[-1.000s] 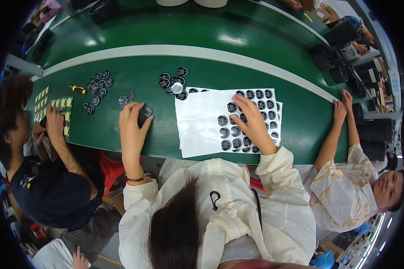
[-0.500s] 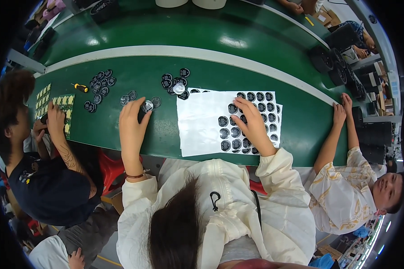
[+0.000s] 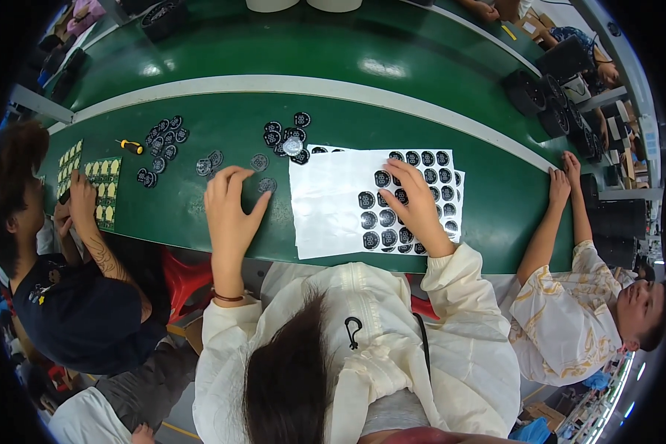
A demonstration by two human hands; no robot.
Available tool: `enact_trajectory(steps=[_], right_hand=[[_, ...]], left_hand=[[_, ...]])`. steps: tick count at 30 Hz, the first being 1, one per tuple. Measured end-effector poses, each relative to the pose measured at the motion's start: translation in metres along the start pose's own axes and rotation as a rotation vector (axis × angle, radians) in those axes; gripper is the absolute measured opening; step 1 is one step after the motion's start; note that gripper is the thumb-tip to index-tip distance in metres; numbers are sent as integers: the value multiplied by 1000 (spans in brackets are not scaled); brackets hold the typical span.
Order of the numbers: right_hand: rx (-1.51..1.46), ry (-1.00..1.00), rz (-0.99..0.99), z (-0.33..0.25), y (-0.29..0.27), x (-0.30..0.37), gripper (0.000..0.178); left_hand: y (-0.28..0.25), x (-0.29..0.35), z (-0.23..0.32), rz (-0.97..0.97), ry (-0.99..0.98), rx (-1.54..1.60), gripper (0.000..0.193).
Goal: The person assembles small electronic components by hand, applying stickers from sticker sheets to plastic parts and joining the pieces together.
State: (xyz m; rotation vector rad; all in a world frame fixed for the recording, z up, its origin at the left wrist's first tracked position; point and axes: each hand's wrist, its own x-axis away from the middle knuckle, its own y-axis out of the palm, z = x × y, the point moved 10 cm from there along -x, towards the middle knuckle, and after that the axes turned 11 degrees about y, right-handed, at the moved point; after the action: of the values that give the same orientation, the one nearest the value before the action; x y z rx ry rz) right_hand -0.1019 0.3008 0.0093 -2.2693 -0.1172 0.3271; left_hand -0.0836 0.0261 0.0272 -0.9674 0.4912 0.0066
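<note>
My left hand hovers over the green table with thumb and fingers apart, holding nothing. Just beyond its thumb tip lies a dark round disc, and another disc sits slightly farther off. Two overlapping discs lie beyond the fingertips. My right hand rests on a white sheet bearing rows of round black stickers. Its thumb and fingers are spread around one sticker near the rows' left edge. More sheet edges show underneath.
Beyond the sheet's far left corner is a cluster of black discs with a silvery one on top. More discs and a yellow-black screwdriver lie left. A co-worker handles green circuit panels; another person's hands rest at right.
My left hand has let go of a disc, which now lies slightly right of where it was. That hand has drawn back toward me and opened wider. My right hand stays put.
</note>
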Motion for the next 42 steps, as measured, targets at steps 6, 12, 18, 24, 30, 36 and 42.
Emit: enact_trajectory(steps=[6,12,18,24,30,36,42], right_hand=[[7,44,-3,2,0,-1,39],[11,48,23,2,-4,3,38],[-25,66,4,0,-2,1,35],[-73,49,56,0,-7,0,27],[-561,110,122,40,-19,2,21],[-975,424,-35,28,-21,-12,22],[-964,381,21,18,-10,-30,19]], left_hand=[[9,16,-9,147,-129,-123,34],[12,-2,7,110,-28,97,33],[50,-52,73,-94,248,505,30],[114,-84,90,-157,342,750,33],[118,-86,85,-137,280,790,36],[128,-81,79,-181,139,1142,38],[130,-77,80,-146,137,1179,40]])
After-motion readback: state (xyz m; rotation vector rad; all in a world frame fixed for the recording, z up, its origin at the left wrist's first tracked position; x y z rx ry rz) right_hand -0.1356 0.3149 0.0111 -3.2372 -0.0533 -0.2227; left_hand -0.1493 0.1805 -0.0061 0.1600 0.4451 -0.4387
